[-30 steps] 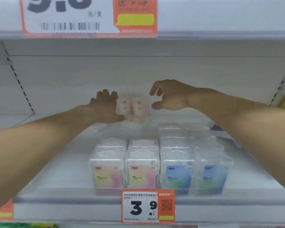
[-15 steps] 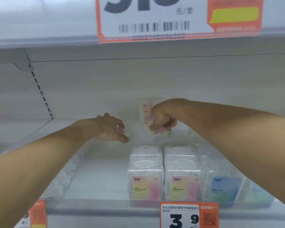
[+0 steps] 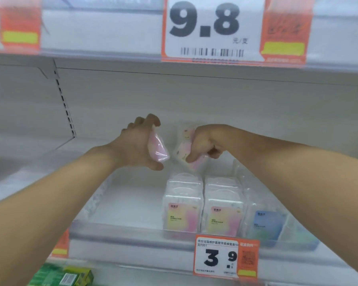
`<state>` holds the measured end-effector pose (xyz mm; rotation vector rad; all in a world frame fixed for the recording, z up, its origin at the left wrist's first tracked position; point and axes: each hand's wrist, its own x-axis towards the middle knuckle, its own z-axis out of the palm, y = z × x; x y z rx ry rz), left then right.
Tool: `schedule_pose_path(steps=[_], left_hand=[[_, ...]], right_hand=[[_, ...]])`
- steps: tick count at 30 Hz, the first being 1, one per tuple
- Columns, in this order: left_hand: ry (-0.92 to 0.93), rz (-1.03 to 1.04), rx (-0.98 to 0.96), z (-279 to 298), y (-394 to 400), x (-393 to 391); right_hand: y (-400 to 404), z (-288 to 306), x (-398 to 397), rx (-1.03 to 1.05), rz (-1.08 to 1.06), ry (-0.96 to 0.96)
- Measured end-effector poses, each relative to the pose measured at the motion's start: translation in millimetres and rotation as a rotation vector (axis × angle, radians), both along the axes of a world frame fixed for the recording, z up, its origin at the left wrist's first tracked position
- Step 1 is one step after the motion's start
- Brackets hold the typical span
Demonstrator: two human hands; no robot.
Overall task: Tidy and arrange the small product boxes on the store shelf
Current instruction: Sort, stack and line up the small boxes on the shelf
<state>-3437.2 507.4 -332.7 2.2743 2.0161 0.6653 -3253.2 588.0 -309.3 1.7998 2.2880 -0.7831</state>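
My left hand (image 3: 139,144) grips a small clear box with a pink label (image 3: 158,150), held tilted above the shelf. My right hand (image 3: 205,143) grips a second pink-and-yellow box (image 3: 184,141), also lifted and tilted, just right of the first. Below them two rows of clear boxes with pink-yellow labels (image 3: 182,213) (image 3: 223,215) stand at the shelf front. Beside those on the right stand boxes with blue labels (image 3: 267,223), partly hidden by my right forearm.
A white shelf floor (image 3: 128,203) lies bare left of the box rows, bounded by a clear front rail (image 3: 116,229). An orange 3.9 price tag (image 3: 225,256) hangs on the edge. The upper shelf carries a 9.8 tag (image 3: 213,29). Green packages (image 3: 60,275) sit below.
My left hand has closed on a pink box and lifted it. My right hand keeps its box raised. The camera view has shifted left and closer.
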Motion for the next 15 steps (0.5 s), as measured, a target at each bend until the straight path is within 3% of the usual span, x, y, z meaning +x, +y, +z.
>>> schedule_pose_path(steps=[6, 9, 12, 15], left_hand=[[-0.339, -0.073, 0.026, 8.6, -14.1, -2.2], [-0.512, -0.135, 0.000, 8.8, -19.7, -2.8], [-0.705, -0.173, -0.068, 3.9, -23.4, -2.0], [-0.750, -0.203, -0.155, -1.8, -21.8, -1.0]], right_hand=[[-31.4, 36.9, 22.4, -0.001, -0.081, 0.433], [-39.2, 48.0, 35.9, -0.052, -0.046, 0.488], [-41.9, 52.7, 47.5, 0.023, -0.007, 0.510], [-40.4, 51.3, 54.2, 0.079, -0.047, 0.538]])
